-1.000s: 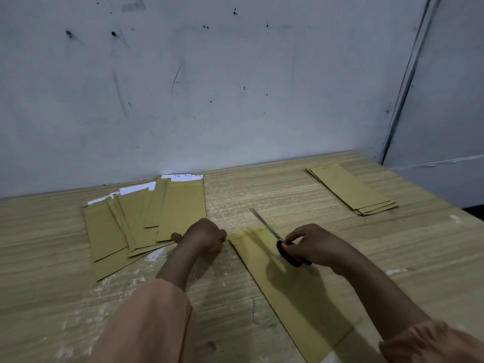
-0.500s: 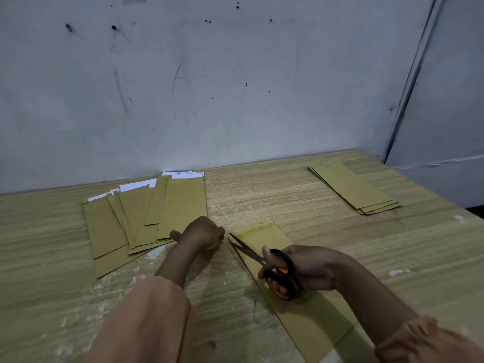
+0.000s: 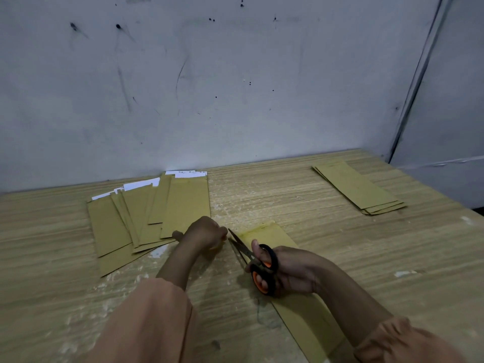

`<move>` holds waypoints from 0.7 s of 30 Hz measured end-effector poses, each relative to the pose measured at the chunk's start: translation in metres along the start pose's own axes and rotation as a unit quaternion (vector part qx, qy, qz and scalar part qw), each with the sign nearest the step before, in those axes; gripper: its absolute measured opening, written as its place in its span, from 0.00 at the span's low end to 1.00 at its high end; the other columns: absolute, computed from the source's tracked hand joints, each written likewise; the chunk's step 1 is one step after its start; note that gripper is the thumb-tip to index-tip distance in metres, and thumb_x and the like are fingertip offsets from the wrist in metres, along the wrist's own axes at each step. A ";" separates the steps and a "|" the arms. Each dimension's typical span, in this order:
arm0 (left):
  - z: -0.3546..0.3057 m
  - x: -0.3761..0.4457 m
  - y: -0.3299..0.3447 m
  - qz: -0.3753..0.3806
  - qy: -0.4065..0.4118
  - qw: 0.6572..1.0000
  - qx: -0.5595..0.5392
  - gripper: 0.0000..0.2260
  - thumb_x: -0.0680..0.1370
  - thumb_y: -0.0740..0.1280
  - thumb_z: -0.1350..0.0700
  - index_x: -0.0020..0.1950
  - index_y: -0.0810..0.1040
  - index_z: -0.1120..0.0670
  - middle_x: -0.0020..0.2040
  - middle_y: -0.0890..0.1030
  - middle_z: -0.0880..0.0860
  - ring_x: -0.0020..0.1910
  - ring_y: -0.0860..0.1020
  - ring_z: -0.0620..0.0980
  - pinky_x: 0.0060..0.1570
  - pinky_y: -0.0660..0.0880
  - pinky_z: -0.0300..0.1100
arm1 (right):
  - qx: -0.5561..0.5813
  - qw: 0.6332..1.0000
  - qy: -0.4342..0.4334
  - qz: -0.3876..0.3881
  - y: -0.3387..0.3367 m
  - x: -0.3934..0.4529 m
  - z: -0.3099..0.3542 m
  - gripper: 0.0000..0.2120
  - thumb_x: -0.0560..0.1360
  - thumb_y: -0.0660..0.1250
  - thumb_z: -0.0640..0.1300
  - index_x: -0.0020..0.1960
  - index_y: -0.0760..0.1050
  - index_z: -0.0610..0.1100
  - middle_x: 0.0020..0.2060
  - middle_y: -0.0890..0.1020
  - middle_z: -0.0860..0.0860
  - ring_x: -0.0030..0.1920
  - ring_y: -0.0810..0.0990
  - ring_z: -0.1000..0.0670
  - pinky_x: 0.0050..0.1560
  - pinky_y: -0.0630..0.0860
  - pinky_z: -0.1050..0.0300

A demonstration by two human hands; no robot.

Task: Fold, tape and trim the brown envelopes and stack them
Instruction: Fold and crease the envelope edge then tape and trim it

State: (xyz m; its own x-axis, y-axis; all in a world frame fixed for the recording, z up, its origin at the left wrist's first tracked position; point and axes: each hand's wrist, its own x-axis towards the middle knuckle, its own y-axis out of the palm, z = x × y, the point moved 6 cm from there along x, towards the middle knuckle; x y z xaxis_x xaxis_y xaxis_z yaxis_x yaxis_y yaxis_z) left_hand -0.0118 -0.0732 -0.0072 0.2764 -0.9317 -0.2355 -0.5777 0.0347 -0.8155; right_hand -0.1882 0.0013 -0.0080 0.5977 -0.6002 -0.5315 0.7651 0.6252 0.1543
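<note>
Head view: trimming the edge of a brown envelope with scissors

Head camera looks down at a wooden table (image 3: 340, 244) against a scuffed pale wall. A long brown envelope (image 3: 309, 313) lies flat, angled from the centre toward the near right. The right hand (image 3: 290, 271) is clamped on black-and-orange scissors (image 3: 258, 263), fingers through the loops, blades parted at the envelope's far left corner. The left hand (image 3: 205, 233) is curled shut just beside the blade tips; whether it pinches anything, such as tape, cannot be told. A fanned pile of unfinished envelopes (image 3: 146, 218) lies far left, a neat finished stack (image 3: 358, 189) far right.

The step in hand looks like trimming. Next, the blades likely need to close along that corner while the left hand steadies it.

Compared with half a second ago, the scissors sit slightly nearer the left hand, blades open as before.
</note>
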 end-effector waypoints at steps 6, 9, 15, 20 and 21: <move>-0.001 -0.003 -0.001 0.011 -0.003 1.000 -0.010 0.15 0.76 0.64 0.53 0.30 0.72 0.56 0.30 0.70 0.54 0.45 0.75 0.59 0.48 0.64 0.48 | 0.001 1.000 -0.012 -0.014 -0.001 0.006 -0.001 0.29 0.64 0.64 0.65 0.49 0.74 0.41 0.29 0.76 0.52 0.29 0.74 0.58 0.30 0.70 0.67; 0.000 -0.002 -0.001 0.011 -0.006 1.000 0.001 0.15 0.76 0.64 0.52 0.31 0.73 0.56 0.32 0.71 0.54 0.41 0.73 0.56 0.49 0.65 0.47 | 0.004 1.000 -0.016 -0.024 -0.002 0.007 -0.002 0.26 0.68 0.63 0.64 0.49 0.74 0.40 0.28 0.75 0.52 0.27 0.74 0.59 0.26 0.68 0.69; 0.001 -0.004 -0.002 0.009 -0.014 1.000 0.024 0.15 0.76 0.64 0.50 0.33 0.74 0.56 0.32 0.72 0.54 0.45 0.76 0.58 0.60 0.66 0.51 | 0.004 0.999 -0.014 -0.030 -0.001 0.009 -0.003 0.26 0.65 0.64 0.65 0.47 0.74 0.41 0.28 0.75 0.52 0.26 0.74 0.59 0.26 0.67 0.69; -0.003 -0.004 -0.001 0.012 0.015 0.998 0.053 0.11 0.76 0.66 0.51 0.41 0.79 0.58 0.41 0.80 0.56 0.50 0.79 0.57 0.60 0.68 0.53 | -0.002 0.999 -0.012 -0.040 -0.002 0.008 -0.004 0.26 0.67 0.63 0.65 0.47 0.74 0.41 0.26 0.74 0.53 0.24 0.73 0.59 0.25 0.64 0.69; -0.004 -0.005 -0.002 0.006 0.026 0.998 0.064 0.11 0.76 0.66 0.50 0.42 0.80 0.58 0.44 0.81 0.56 0.50 0.78 0.56 0.60 0.68 0.53 | -0.004 0.999 -0.013 -0.041 -0.001 0.008 -0.004 0.27 0.65 0.64 0.65 0.47 0.74 0.41 0.26 0.74 0.53 0.24 0.73 0.59 0.25 0.64 0.69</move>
State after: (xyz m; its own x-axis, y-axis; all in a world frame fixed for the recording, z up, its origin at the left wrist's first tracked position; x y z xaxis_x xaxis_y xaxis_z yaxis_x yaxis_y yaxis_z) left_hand -0.0154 -0.0701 -0.0027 0.2282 -0.9483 -0.2206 -0.4770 0.0886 -0.8744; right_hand -0.1854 -0.0027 -0.0158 0.5399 -0.6619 -0.5200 0.8096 0.5774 0.1056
